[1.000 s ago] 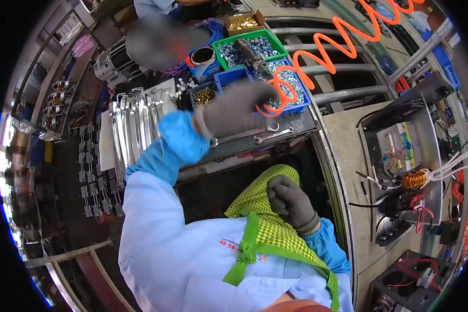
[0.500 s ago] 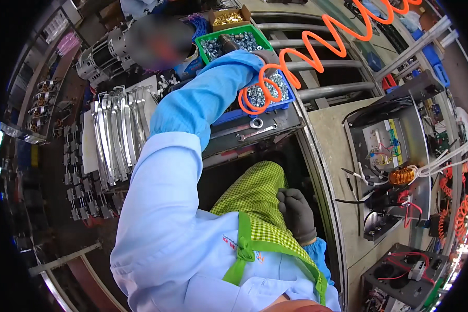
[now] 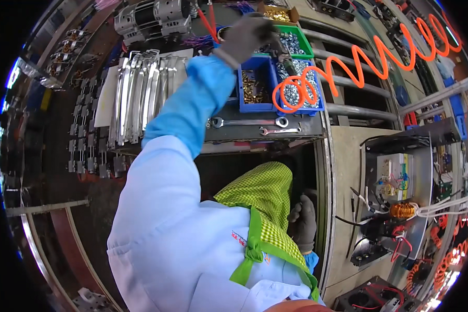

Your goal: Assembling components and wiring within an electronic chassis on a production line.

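My left hand [image 3: 247, 39], in a grey glove, reaches over the parts bins at the far side of the bench. Its fingers are blurred and lie close to a dark tool [image 3: 285, 56] that rests across the bins; whether they touch it I cannot make out. An orange coiled hose [image 3: 343, 67] runs beside the tool. Around the hand are a green bin [image 3: 308, 48] of silvery hardware, a blue bin [image 3: 257, 107] of brass-coloured screws and another blue bin [image 3: 317, 108] of silvery pieces. My right hand [image 3: 302, 223], also gloved, hangs loosely curled beside my thigh, with nothing seen in it.
Two wrenches [image 3: 249, 122] [image 3: 281, 131] lie along the bench's near edge. Left of them are long bent metal strips [image 3: 140, 99]. A motor-like unit [image 3: 153, 18] stands behind. Metal rollers [image 3: 359, 86] and an opened metal housing with wiring [image 3: 400, 177] are to the right.
My left hand has moved left and away from over the silvery hardware, uncovering the bin of brass-coloured screws. The view has shifted, so the bench appears farther right. My right hand stays beside my thigh.
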Tool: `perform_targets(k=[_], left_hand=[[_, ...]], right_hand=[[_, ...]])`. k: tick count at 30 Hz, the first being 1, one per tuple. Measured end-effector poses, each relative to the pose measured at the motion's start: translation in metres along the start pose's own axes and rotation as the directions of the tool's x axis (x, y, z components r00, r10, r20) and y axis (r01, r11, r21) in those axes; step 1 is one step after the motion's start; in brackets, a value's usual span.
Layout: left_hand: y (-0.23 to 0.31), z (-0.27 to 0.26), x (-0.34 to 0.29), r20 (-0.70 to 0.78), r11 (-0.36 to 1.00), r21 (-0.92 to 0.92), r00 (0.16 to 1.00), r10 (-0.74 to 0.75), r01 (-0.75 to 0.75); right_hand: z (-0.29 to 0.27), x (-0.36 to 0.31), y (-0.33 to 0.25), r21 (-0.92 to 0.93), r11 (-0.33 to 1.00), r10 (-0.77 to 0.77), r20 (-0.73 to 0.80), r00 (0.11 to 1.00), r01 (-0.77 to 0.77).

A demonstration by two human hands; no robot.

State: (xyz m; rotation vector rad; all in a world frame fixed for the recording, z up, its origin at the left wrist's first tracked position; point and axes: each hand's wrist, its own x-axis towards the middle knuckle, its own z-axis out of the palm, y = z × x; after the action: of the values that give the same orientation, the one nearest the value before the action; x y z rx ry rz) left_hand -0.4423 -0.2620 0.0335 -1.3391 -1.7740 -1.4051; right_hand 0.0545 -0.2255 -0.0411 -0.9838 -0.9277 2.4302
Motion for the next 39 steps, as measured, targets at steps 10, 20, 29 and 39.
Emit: perform_targets(k=[10,20,29,39], left_hand=[[-0.089,-0.164,-0.118,0.246,0.544,0.662,0.537,-0.807,0.516],[-0.019,-0.132,-0.122,0.209,0.393,0.787,0.394,-0.895,0.475],[-0.030,-0.153,-0.116,0.208,0.617,0.577,0.634,-0.745,0.536],[0.040,-0.169,-0.056,-0.292,0.626,-0.684,0.644,-0.707,0.376]], right_hand=[[-0.001,0.003,0.000,0.008,0.998,0.066,0.012,0.998,-0.066],[-0.004,-0.007,0.000,-0.053,0.997,0.062,-0.022,0.998,-0.063],[-0.013,-0.009,0.001,-0.029,0.999,0.037,-0.019,0.999,-0.038],[-0.014,-0.023,0.004,-0.135,0.991,0.004,-0.007,1.000,-0.005]])
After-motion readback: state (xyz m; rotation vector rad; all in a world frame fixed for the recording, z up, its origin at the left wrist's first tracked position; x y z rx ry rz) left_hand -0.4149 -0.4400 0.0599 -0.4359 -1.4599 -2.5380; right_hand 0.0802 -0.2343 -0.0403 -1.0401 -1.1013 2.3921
